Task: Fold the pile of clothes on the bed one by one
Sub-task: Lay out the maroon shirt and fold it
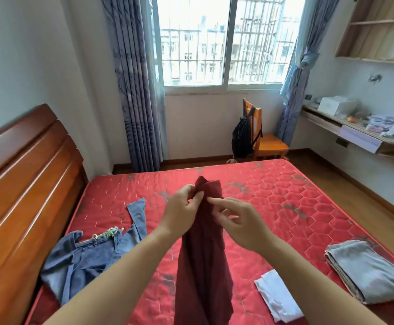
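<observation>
Dark red cloth, a garment (203, 254), hangs in the centre of the frame, lifted clear of the bed (285, 195) and draping down to the bottom edge. The left hand (181, 209) pinches its bunched top edge between thumb and fingers. The right hand (235, 219) sits just beside it with fingers loosely spread; the thumb and forefinger tips touch the cloth, but whether they grip it cannot be told.

Handling, as judged: the fabric looks soft, light and limp. It will not hold a shape unaided and will sag from any single hold. Take hold at two separate points along the top hem or at the seams, then spread the hands apart so the cloth hangs flat before laying it down.

Unfolded jeans (90, 256) lie at lower left of the frame. A folded grey item (364, 270) and a white item (275, 294) rest at lower right, well apart from the jeans.
</observation>
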`<control>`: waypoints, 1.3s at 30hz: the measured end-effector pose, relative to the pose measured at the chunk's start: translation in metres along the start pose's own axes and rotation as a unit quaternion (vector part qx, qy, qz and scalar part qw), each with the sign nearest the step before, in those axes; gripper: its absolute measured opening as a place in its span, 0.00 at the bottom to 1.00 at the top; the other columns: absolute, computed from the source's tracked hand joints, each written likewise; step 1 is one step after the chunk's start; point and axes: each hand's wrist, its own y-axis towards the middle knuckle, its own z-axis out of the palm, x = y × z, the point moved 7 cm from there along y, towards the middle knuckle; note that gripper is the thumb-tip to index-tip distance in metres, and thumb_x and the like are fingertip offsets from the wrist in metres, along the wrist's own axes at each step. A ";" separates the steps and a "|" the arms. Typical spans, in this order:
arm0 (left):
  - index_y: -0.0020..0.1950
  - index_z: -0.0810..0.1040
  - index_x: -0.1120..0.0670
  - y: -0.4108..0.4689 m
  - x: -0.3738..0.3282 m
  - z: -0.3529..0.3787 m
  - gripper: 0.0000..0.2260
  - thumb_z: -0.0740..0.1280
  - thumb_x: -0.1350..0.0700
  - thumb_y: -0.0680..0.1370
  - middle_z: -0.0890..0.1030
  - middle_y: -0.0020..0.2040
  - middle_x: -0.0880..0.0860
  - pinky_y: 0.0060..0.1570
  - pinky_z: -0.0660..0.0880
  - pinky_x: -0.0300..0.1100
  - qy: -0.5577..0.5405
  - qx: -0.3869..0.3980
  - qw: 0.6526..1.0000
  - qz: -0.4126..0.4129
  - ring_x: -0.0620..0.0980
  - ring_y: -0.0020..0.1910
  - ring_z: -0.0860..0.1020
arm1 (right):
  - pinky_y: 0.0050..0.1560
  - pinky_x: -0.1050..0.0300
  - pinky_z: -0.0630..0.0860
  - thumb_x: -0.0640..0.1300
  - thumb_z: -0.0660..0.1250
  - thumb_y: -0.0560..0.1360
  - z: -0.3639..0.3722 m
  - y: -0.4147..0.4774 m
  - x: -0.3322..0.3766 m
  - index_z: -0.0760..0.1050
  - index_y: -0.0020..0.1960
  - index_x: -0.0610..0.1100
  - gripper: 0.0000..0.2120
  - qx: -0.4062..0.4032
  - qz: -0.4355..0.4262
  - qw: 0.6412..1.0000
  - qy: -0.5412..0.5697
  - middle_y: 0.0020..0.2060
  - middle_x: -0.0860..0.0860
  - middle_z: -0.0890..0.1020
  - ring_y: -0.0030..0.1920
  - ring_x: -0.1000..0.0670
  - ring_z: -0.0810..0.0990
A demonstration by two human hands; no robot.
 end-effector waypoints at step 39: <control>0.40 0.74 0.45 -0.018 0.011 0.046 0.04 0.66 0.53 0.68 0.79 0.34 0.44 0.34 0.71 0.36 0.000 -0.104 0.995 -0.005 0.41 0.31 0.74 | 0.46 0.79 0.66 0.37 0.71 0.71 -0.076 0.060 0.023 0.72 0.55 0.44 0.14 -0.146 -0.092 0.981 -0.087 0.44 0.60 0.75 0.47 0.71 0.73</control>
